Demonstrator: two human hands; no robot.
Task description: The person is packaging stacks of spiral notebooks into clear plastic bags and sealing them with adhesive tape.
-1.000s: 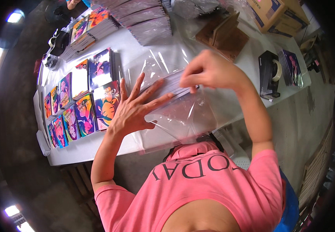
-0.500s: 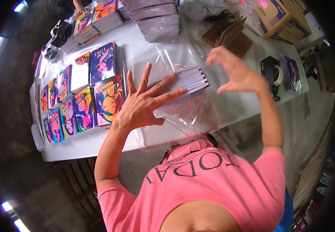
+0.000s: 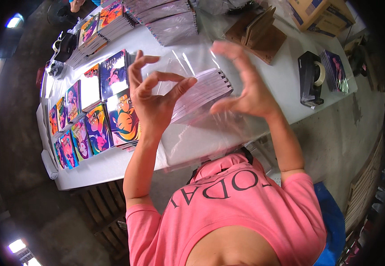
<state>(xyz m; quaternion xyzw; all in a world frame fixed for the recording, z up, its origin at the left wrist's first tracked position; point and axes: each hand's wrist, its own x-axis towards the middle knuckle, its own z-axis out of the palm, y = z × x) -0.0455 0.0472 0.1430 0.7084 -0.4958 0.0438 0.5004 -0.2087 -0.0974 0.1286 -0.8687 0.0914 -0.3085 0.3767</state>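
Observation:
A stack of spiral-bound notebooks lies on the table in front of me, with clear plastic film spread under and around it. My left hand is raised over the stack's left part. Its thumb and forefinger meet in a pinch and its other fingers are bent; whether film is caught between them is too fine to make out. Beside the stack's right, spiral end hovers my right hand, thumb and fingers spread apart in a curve, fingertips blurred. Nothing shows in its grasp.
Rows of colourful notebooks cover the white table's left side. Wrapped notebook stacks stand at the back. On the right are a wooden stand, a black tape dispenser, a wrapped notebook pack and a cardboard box. Another person's hand shows far left.
My left hand has lifted from lying flat on the notebook stack and closed into a pinch. My right hand has moved left, nearer the stack's spiral end.

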